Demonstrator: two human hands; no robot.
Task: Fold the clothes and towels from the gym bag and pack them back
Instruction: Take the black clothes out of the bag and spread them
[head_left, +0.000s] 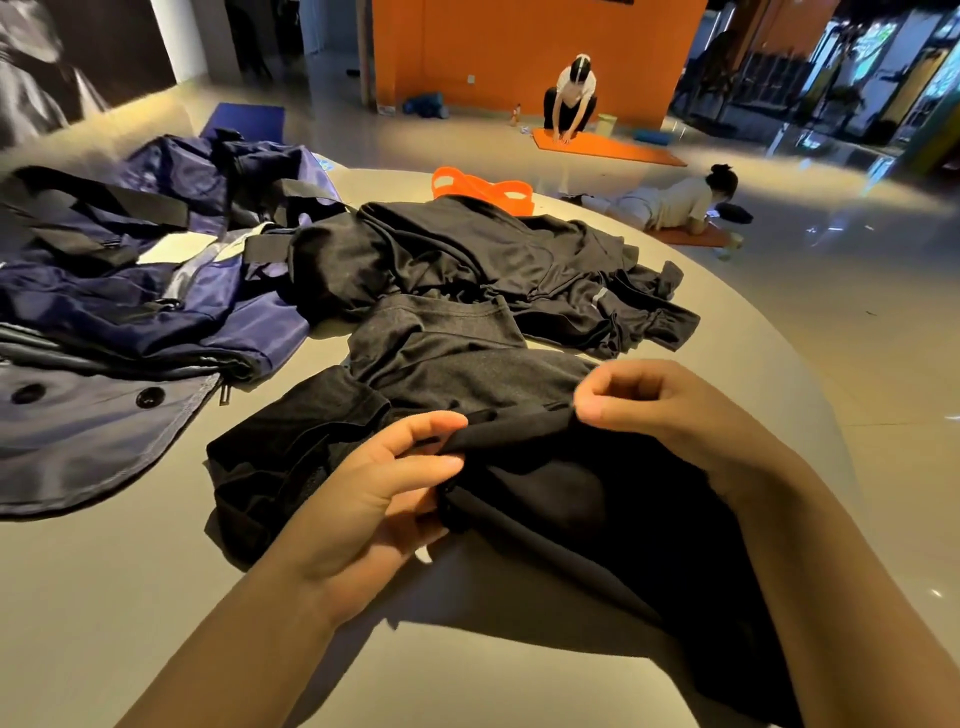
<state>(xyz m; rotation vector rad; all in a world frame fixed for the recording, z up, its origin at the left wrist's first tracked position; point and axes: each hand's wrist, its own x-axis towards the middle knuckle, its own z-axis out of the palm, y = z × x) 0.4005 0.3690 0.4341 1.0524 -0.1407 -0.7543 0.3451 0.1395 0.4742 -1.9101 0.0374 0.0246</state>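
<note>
While both of my hands work at the near edge of the round pale table, I see the left hand pinching a bunched fold of the black garment between thumb and fingers, palm turned up. My right hand has its fingers curled and nips the same top edge of that garment a little further to the right, so the hem runs between the two grips. The cloth hangs down from there toward me, draping off the table's near rim under my right forearm. Just beyond the hands lies a dark grey garment, flat and rumpled, and touching it on the far side is a larger black heap of clothing with cuffed ends pointing right. To the left, the navy gym bag sprawls open and slack on the table, its black straps thrown across the top and a grey flap with two dark snaps nearest me. An orange band lies at the far edge behind the black heap. Beyond the table, one person kneels on an orange mat and another lies on the floor.
</note>
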